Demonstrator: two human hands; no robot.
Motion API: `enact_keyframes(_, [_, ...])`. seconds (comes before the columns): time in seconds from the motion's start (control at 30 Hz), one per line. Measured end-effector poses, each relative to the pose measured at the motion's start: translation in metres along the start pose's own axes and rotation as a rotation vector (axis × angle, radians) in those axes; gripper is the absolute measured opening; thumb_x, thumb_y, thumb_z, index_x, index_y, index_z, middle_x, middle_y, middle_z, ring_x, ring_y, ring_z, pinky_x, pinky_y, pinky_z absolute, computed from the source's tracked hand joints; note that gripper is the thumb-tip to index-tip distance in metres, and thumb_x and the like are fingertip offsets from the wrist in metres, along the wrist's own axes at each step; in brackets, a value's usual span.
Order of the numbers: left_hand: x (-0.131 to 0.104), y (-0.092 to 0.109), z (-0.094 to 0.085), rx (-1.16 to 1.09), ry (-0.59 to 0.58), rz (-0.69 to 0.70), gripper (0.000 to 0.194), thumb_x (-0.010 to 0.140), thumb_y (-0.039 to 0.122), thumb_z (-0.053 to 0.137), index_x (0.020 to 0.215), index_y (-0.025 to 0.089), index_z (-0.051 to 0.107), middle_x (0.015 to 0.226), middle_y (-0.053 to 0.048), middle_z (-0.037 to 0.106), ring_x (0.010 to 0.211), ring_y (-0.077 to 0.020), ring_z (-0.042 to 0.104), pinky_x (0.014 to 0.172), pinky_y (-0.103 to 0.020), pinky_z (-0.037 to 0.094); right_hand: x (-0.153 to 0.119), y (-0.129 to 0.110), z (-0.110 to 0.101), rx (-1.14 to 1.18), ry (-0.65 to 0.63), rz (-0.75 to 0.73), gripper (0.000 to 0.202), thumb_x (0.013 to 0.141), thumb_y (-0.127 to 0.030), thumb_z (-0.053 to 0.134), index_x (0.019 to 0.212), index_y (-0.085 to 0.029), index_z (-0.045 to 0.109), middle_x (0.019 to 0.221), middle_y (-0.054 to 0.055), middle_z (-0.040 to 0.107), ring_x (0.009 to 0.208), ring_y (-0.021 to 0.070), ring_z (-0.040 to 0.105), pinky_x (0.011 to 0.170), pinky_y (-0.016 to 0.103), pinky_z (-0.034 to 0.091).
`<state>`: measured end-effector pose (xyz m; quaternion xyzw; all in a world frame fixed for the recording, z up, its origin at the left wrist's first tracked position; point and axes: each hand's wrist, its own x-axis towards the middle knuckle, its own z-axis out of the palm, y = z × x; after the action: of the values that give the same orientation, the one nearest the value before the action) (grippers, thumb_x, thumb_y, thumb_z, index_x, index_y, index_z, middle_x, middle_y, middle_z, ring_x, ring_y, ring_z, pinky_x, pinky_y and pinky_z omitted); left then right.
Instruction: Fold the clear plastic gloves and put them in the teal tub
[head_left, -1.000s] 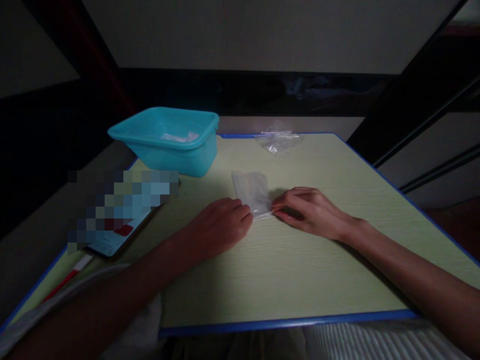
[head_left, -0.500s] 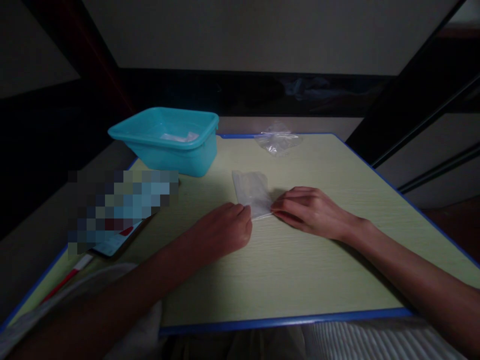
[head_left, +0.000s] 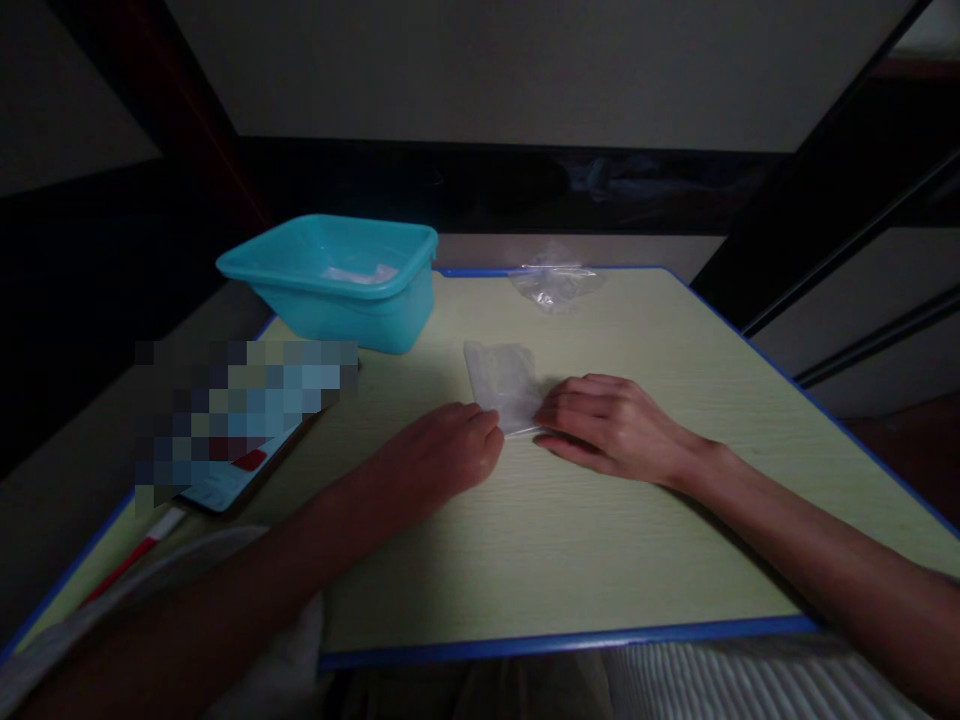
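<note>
A small translucent plastic bag point(head_left: 506, 380) lies flat on the table, between my two hands. My left hand point(head_left: 457, 450) pinches its near left corner with curled fingers. At the bag's near right corner is my right hand point(head_left: 600, 422), its fingertips resting on the edge and the thumb set apart below them. Whether anything is inside the bag cannot be made out.
A turquoise basket point(head_left: 352, 315) with something pale inside stands at the back left. Crumpled clear plastic point(head_left: 555, 285) lies at the far edge. A partly pixelated phone point(head_left: 225, 480) and a red-and-white cable point(head_left: 142, 550) are at the left. The table point(head_left: 562, 560) has a blue rim.
My right thumb has come away from the fingers, so the right hand's pinch has loosened at the bag's corner. My left hand has barely moved.
</note>
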<state>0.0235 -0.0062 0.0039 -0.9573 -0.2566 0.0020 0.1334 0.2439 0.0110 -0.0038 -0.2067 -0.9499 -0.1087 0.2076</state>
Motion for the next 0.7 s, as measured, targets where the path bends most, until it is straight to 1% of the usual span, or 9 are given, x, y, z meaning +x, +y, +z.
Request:
enact_keyframes(0.13, [0.002, -0.001, -0.002, -0.015, -0.04, -0.006, 0.019, 0.078, -0.004, 0.047, 0.084, 0.01, 0.06, 0.088, -0.011, 0.066, 0.081, -0.0212, 0.061, 0.073, -0.033, 0.051, 0.003, -0.004, 0.005, -0.026, 0.041, 0.016, 0.023, 0.089, -0.029, 0.05, 0.087, -0.012, 0.065, 0.091, 0.008, 0.069, 0.083, 0.0199, 0.059, 0.067, 0.031, 0.047])
enact_keyframes(0.23, [0.001, -0.003, 0.0, -0.047, -0.045, -0.022, 0.019, 0.08, -0.002, 0.047, 0.086, 0.01, 0.06, 0.091, -0.011, 0.066, 0.082, -0.0213, 0.062, 0.075, -0.034, 0.051, 0.005, -0.007, 0.007, -0.057, 0.072, 0.019, 0.023, 0.088, -0.028, 0.051, 0.084, -0.012, 0.066, 0.097, 0.008, 0.069, 0.084, 0.0204, 0.059, 0.066, 0.031, 0.048])
enact_keyframes(0.4, [-0.002, -0.008, 0.006, -0.164, 0.042, -0.065, 0.018, 0.083, 0.001, 0.045, 0.09, 0.008, 0.06, 0.095, -0.012, 0.066, 0.083, -0.0199, 0.063, 0.075, -0.033, 0.052, 0.007, -0.009, 0.008, -0.099, 0.092, 0.025, 0.023, 0.088, -0.027, 0.052, 0.081, -0.011, 0.067, 0.096, 0.008, 0.07, 0.085, 0.0196, 0.06, 0.065, 0.03, 0.048])
enact_keyframes(0.53, [-0.002, -0.01, 0.01, -0.212, 0.081, -0.105, 0.017, 0.084, 0.002, 0.046, 0.088, 0.009, 0.061, 0.093, -0.011, 0.067, 0.081, -0.0192, 0.065, 0.074, -0.032, 0.053, 0.009, -0.011, 0.008, -0.141, 0.099, 0.007, 0.02, 0.088, -0.022, 0.052, 0.081, -0.012, 0.067, 0.095, 0.007, 0.071, 0.084, 0.0188, 0.061, 0.063, 0.03, 0.047])
enact_keyframes(0.7, [-0.001, -0.01, 0.015, -0.239, 0.144, -0.114, 0.017, 0.084, 0.003, 0.047, 0.089, 0.009, 0.062, 0.093, -0.011, 0.068, 0.081, -0.0188, 0.065, 0.074, -0.032, 0.053, 0.01, -0.013, 0.007, -0.225, 0.071, -0.016, 0.018, 0.088, -0.015, 0.051, 0.081, -0.011, 0.067, 0.094, 0.005, 0.071, 0.082, 0.0192, 0.061, 0.061, 0.031, 0.045])
